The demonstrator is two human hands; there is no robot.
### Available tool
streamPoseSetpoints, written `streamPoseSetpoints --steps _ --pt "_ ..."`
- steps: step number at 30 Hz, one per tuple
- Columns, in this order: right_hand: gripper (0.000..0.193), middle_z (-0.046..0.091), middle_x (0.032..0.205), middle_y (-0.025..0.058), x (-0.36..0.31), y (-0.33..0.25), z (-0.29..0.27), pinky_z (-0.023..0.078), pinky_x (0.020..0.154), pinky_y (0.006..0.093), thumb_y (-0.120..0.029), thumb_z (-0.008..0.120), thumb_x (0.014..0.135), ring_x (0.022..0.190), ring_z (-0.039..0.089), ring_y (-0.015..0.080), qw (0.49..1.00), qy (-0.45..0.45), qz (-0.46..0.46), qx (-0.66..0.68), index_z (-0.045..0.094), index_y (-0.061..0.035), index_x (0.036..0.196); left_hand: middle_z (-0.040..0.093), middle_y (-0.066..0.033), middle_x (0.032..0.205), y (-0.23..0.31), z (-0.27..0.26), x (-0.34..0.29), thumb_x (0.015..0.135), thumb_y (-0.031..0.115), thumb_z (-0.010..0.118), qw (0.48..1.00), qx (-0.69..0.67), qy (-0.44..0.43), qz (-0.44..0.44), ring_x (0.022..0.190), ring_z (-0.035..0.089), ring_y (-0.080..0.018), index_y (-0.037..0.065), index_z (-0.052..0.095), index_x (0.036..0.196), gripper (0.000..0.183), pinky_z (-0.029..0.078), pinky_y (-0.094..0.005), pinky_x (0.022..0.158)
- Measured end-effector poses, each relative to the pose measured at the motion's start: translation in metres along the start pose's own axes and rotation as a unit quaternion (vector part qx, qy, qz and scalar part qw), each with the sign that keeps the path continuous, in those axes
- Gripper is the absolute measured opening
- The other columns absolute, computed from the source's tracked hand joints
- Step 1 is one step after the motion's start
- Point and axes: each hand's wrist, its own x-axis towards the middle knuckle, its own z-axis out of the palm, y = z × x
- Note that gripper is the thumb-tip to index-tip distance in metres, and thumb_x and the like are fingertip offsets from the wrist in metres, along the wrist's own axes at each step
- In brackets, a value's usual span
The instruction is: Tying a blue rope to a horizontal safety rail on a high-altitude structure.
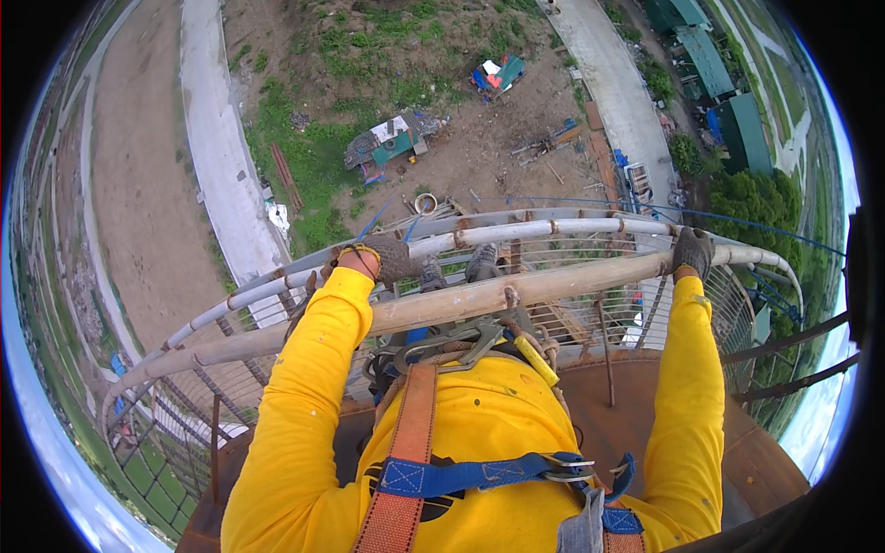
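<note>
My left hand, in a grey work glove, is closed over the pale outer rail pipe. My right hand, in the same kind of glove, is wrapped over the railing at the right, where the outer pipe and the thicker inner rail pipe run close together. Both arms reach forward in yellow sleeves. Across my chest runs a safety harness with an orange strap and a blue strap. A large metal snap hook lies at my waist, close to the inner pipe.
Under me is a rusty steel surface, with slatted metal bars beyond it. A blue rope stretches away to the right. Far below lie bare ground, a concrete road, a tarp-covered heap and green-roofed sheds.
</note>
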Motion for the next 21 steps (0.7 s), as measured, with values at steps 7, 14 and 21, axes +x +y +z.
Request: streamPoseSetpoints --steps 7,14,21 --pt "0.05 0.056 0.14 0.0193 -0.001 -0.002 -0.001 0.041 0.11 0.0428 -0.038 0.065 0.087 0.128 0.054 0.0369 1.0 -0.001 -0.002 -0.007 0.069 -0.0052 0.125 0.064 -0.0246 0.125 -0.007 0.008 0.006 0.089 0.058 0.053 1.0 -0.013 0.008 -0.006 0.11 0.065 -0.0396 0.002 0.073 0.112 0.064 0.049 -0.0475 0.096" --pt "0.051 0.056 0.139 0.0198 -0.001 0.001 0.0 0.041 0.11 0.0429 -0.039 0.066 0.086 0.127 0.054 0.0374 1.0 0.007 -0.008 0.001 0.069 -0.005 0.125 0.062 -0.0264 0.126 -0.004 0.006 0.002 0.087 0.057 0.053 1.0 -0.011 0.023 -0.001 0.11 0.064 -0.0401 0.005 0.075 0.108 0.061 0.048 -0.0477 0.095" --pt "0.053 0.056 0.139 0.02 0.0 -0.001 -0.001 0.041 0.11 0.0427 -0.037 0.07 0.086 0.127 0.054 0.0371 1.0 0.002 -0.006 -0.002 0.069 -0.0024 0.125 0.059 -0.0257 0.128 -0.009 0.01 0.01 0.088 0.058 0.051 1.0 -0.008 0.003 -0.001 0.111 0.063 -0.0388 0.012 0.079 0.103 0.056 0.047 -0.0475 0.097"
